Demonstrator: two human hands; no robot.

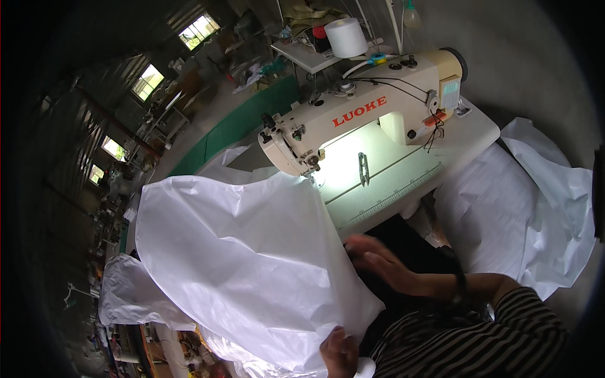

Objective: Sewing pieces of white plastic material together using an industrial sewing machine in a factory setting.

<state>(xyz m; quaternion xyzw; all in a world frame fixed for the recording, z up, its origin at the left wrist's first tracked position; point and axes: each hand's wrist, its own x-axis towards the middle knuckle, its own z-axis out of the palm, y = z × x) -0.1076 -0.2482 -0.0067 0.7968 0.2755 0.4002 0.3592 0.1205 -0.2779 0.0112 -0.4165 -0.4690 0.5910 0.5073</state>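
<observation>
A large white sheet of thin, creased fabric (233,246) hangs over the front left of the sewing machine (359,120), with one corner running up under the needle area. My left hand (339,354) is at the bottom, its fingers curled on the sheet's lower edge. Slightly blurred, my right hand (386,264) hovers beside the sheet's right edge, fingers stretched out and nothing visible in them. On the lit machine bed (340,211) lies a small pair of thread snips (363,169).
More white fabric (491,201) is heaped right of the machine. A white thread cone (346,38) stands behind it, near a green-sided table (233,129). Another white bundle (135,293) sits at the left. Cluttered workstations line the far left, below several windows.
</observation>
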